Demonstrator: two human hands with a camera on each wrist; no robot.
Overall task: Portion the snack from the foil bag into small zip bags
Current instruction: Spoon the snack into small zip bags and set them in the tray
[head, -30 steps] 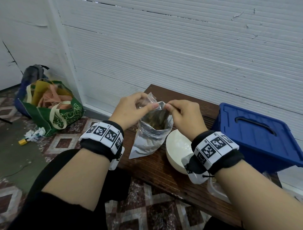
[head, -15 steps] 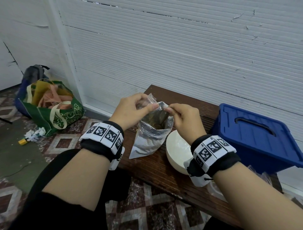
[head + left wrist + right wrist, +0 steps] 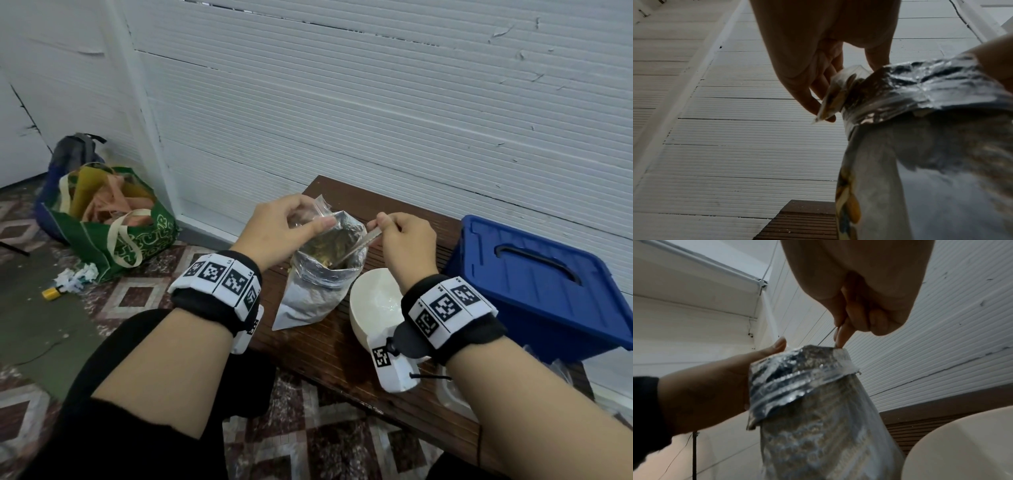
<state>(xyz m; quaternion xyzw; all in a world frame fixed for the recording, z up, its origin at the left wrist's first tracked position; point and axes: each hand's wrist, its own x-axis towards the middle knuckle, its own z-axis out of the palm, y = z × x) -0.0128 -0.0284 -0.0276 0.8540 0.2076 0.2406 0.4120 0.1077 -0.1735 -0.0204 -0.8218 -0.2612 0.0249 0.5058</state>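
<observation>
Now the foil bag (image 3: 318,274) stands upright between my 2 hands: left hand (image 3: 281,229) pinches its rim with a zip bag (image 3: 830,97), right hand (image 3: 404,236) pinches a spoon (image 3: 359,245) slanting into the mouth.

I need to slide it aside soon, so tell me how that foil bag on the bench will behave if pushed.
The foil bag looks crinkled and soft-walled, so it would probably buckle rather than slide stiffly. It stands tall on a narrow base, mouth open, steadied by the left hand, so it may well tip and spill snack. It looks light.
</observation>
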